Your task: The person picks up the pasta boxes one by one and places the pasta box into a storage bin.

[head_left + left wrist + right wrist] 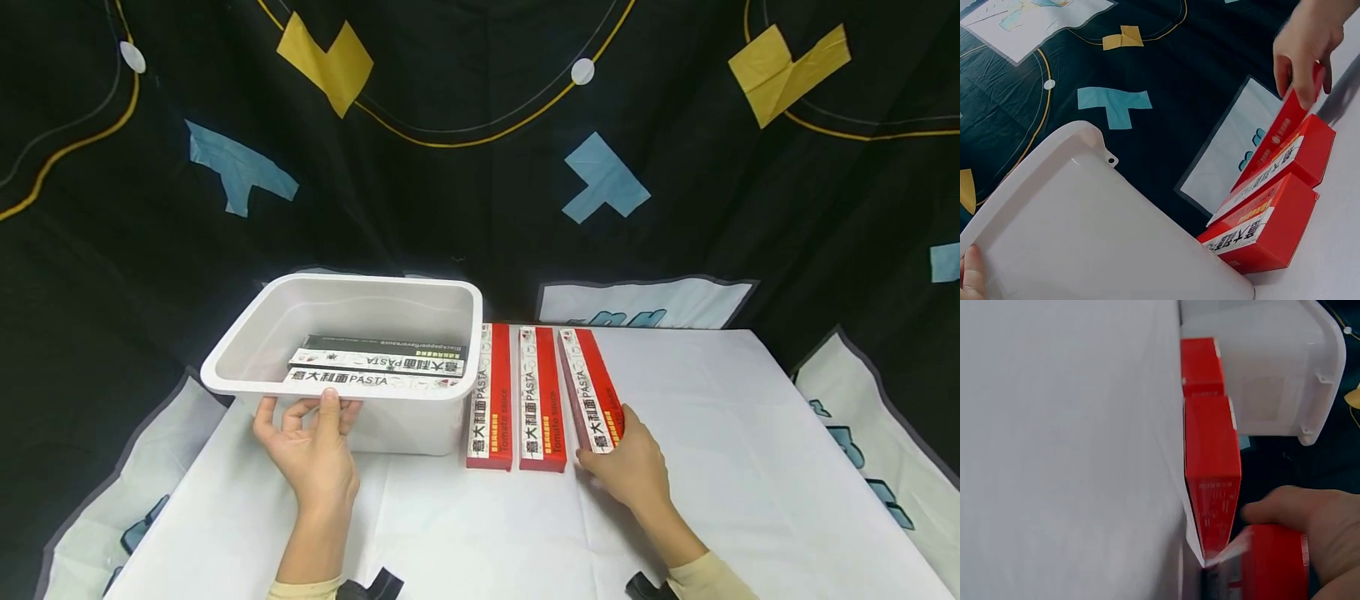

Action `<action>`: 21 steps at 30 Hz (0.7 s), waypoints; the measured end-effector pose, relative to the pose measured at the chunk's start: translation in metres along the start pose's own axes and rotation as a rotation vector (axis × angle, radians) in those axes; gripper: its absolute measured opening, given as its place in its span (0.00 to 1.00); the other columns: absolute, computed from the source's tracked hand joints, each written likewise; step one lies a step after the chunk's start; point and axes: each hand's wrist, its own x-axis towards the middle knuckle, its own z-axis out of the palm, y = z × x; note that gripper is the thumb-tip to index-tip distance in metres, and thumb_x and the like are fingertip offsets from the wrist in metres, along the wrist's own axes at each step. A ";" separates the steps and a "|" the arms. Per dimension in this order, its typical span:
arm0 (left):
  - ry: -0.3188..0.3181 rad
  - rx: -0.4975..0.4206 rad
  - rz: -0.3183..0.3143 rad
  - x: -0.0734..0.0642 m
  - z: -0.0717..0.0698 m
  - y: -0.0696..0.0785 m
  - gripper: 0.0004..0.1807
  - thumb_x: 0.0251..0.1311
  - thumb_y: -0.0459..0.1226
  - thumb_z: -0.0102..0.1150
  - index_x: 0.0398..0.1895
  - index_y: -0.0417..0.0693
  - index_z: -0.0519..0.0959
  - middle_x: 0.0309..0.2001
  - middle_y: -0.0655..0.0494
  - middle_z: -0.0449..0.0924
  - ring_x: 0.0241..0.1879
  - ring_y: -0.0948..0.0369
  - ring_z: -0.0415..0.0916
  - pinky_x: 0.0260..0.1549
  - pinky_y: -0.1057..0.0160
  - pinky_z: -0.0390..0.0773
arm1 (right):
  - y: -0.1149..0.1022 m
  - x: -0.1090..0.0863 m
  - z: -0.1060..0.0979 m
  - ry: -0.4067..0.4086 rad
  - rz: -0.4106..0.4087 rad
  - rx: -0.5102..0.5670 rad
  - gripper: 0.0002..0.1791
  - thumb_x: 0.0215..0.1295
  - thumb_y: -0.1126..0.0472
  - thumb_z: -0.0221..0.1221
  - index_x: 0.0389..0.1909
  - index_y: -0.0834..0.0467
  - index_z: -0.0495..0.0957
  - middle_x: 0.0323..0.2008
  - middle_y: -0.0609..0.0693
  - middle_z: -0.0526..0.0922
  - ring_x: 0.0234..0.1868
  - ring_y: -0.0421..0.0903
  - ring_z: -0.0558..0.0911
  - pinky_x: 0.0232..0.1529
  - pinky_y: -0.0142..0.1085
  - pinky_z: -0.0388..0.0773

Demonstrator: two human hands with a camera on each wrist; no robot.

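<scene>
My left hand (315, 450) grips the front rim of a white plastic bin (412, 425), with the thumb up at the rim and the other fingers below it. Inside the bin lie pasta boxes (375, 379); the rearmost has a dark strip reading black pepper. To the right, my right hand (633, 462) holds the near end of a red and white pasta box (585, 383) between thumb and fingers. That box appears lifted and tilted in the left wrist view. Two more red tomato-sauce pasta boxes, one (542, 400) beside it and one (491, 400) against the bin, lie parallel on the table.
A white cloth covers the table (712, 417). Behind it hangs a black curtain (480, 208) with yellow and blue patches. The bin stands at the table's left, its right wall close to the nearest red box.
</scene>
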 end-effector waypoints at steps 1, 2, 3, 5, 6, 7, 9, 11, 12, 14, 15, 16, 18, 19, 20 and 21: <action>0.000 0.000 0.000 0.000 0.000 0.000 0.42 0.60 0.25 0.62 0.67 0.54 0.46 0.53 0.41 0.63 0.42 0.46 0.80 0.44 0.55 0.86 | -0.001 0.000 -0.003 0.009 0.005 0.026 0.45 0.43 0.50 0.73 0.62 0.62 0.66 0.41 0.55 0.79 0.38 0.52 0.78 0.36 0.48 0.81; 0.001 -0.002 0.000 0.000 0.000 0.000 0.42 0.60 0.25 0.62 0.67 0.54 0.46 0.53 0.41 0.63 0.41 0.46 0.80 0.44 0.56 0.86 | -0.001 0.001 -0.006 0.020 0.012 0.051 0.45 0.44 0.51 0.73 0.63 0.62 0.66 0.43 0.56 0.80 0.39 0.53 0.78 0.39 0.49 0.81; 0.003 -0.004 0.000 0.000 0.000 0.000 0.42 0.60 0.25 0.62 0.67 0.54 0.46 0.52 0.42 0.63 0.41 0.47 0.81 0.44 0.56 0.87 | -0.001 0.001 -0.009 0.029 0.020 0.076 0.45 0.44 0.52 0.73 0.64 0.62 0.65 0.45 0.57 0.80 0.41 0.54 0.78 0.41 0.50 0.81; 0.006 -0.007 0.002 0.000 0.000 0.000 0.42 0.59 0.25 0.62 0.67 0.54 0.46 0.52 0.42 0.63 0.40 0.47 0.81 0.43 0.56 0.87 | -0.002 0.002 -0.016 0.040 0.038 0.121 0.45 0.46 0.54 0.73 0.65 0.62 0.65 0.50 0.59 0.79 0.45 0.55 0.78 0.46 0.52 0.81; 0.006 -0.006 0.003 0.000 0.000 0.000 0.42 0.59 0.25 0.62 0.67 0.54 0.46 0.52 0.42 0.63 0.40 0.47 0.81 0.43 0.56 0.87 | -0.003 0.002 -0.020 0.045 0.046 0.140 0.45 0.47 0.54 0.72 0.66 0.62 0.65 0.52 0.60 0.78 0.47 0.56 0.77 0.48 0.52 0.80; 0.006 -0.007 0.003 0.000 0.000 0.000 0.42 0.59 0.25 0.62 0.67 0.54 0.46 0.52 0.42 0.63 0.40 0.47 0.81 0.43 0.56 0.87 | -0.004 0.002 -0.023 0.051 0.056 0.156 0.45 0.47 0.54 0.72 0.66 0.62 0.64 0.54 0.60 0.77 0.48 0.56 0.76 0.50 0.53 0.80; 0.007 -0.010 0.002 0.000 0.001 0.001 0.42 0.60 0.25 0.62 0.67 0.53 0.46 0.52 0.42 0.63 0.40 0.47 0.81 0.43 0.56 0.87 | -0.006 0.003 -0.030 0.068 0.069 0.186 0.45 0.48 0.54 0.72 0.67 0.61 0.65 0.56 0.61 0.76 0.51 0.56 0.75 0.51 0.54 0.80; 0.006 -0.014 0.000 0.000 0.001 0.001 0.42 0.59 0.24 0.62 0.67 0.53 0.46 0.51 0.42 0.63 0.40 0.47 0.81 0.43 0.56 0.87 | -0.009 0.003 -0.038 0.089 0.078 0.206 0.45 0.48 0.54 0.72 0.67 0.60 0.65 0.57 0.60 0.76 0.52 0.56 0.75 0.52 0.54 0.79; 0.007 -0.016 -0.001 0.000 0.002 0.001 0.42 0.59 0.24 0.62 0.67 0.53 0.46 0.51 0.42 0.63 0.39 0.48 0.81 0.43 0.56 0.87 | -0.010 0.004 -0.041 0.102 0.079 0.214 0.44 0.48 0.54 0.72 0.67 0.60 0.65 0.57 0.60 0.76 0.53 0.56 0.74 0.52 0.54 0.80; 0.007 -0.020 -0.002 0.000 0.002 0.001 0.42 0.59 0.24 0.62 0.67 0.53 0.46 0.52 0.42 0.63 0.39 0.48 0.81 0.43 0.57 0.87 | -0.013 0.004 -0.048 0.120 0.080 0.226 0.43 0.49 0.55 0.72 0.67 0.59 0.66 0.57 0.60 0.76 0.54 0.57 0.74 0.51 0.54 0.81; 0.007 -0.019 -0.002 0.001 0.002 0.001 0.43 0.59 0.25 0.62 0.67 0.53 0.46 0.52 0.42 0.63 0.38 0.48 0.81 0.43 0.57 0.87 | -0.014 0.004 -0.051 0.122 0.081 0.234 0.43 0.50 0.55 0.72 0.68 0.59 0.66 0.58 0.60 0.76 0.55 0.57 0.73 0.50 0.54 0.82; 0.006 -0.017 -0.002 0.001 0.002 0.001 0.43 0.59 0.25 0.62 0.67 0.54 0.46 0.52 0.42 0.63 0.38 0.48 0.81 0.43 0.57 0.87 | -0.015 0.004 -0.054 0.121 0.082 0.237 0.43 0.50 0.55 0.72 0.68 0.59 0.66 0.58 0.60 0.75 0.55 0.57 0.73 0.50 0.54 0.83; 0.006 -0.018 -0.003 0.001 0.002 0.001 0.43 0.59 0.25 0.62 0.67 0.54 0.46 0.52 0.42 0.64 0.38 0.49 0.81 0.43 0.56 0.87 | -0.019 0.002 -0.061 0.122 0.080 0.245 0.42 0.51 0.56 0.71 0.68 0.59 0.66 0.59 0.60 0.75 0.56 0.57 0.72 0.48 0.55 0.85; 0.006 -0.020 -0.003 0.001 0.002 0.001 0.43 0.59 0.25 0.62 0.67 0.54 0.46 0.51 0.42 0.64 0.37 0.49 0.81 0.42 0.57 0.87 | -0.020 0.002 -0.064 0.123 0.077 0.252 0.42 0.51 0.56 0.71 0.68 0.58 0.66 0.59 0.60 0.75 0.56 0.57 0.72 0.47 0.55 0.85; 0.008 -0.021 -0.003 0.001 0.002 0.000 0.43 0.59 0.24 0.62 0.67 0.53 0.46 0.51 0.42 0.64 0.37 0.50 0.81 0.42 0.57 0.87 | -0.022 0.001 -0.068 0.127 0.074 0.260 0.42 0.51 0.57 0.71 0.68 0.58 0.66 0.59 0.59 0.74 0.56 0.57 0.72 0.47 0.55 0.85; 0.009 -0.023 -0.003 0.001 0.002 0.000 0.43 0.59 0.24 0.62 0.67 0.53 0.46 0.51 0.42 0.64 0.37 0.50 0.81 0.42 0.57 0.87 | -0.024 0.000 -0.071 0.129 0.068 0.266 0.42 0.51 0.56 0.71 0.68 0.58 0.65 0.60 0.59 0.74 0.57 0.57 0.71 0.47 0.55 0.85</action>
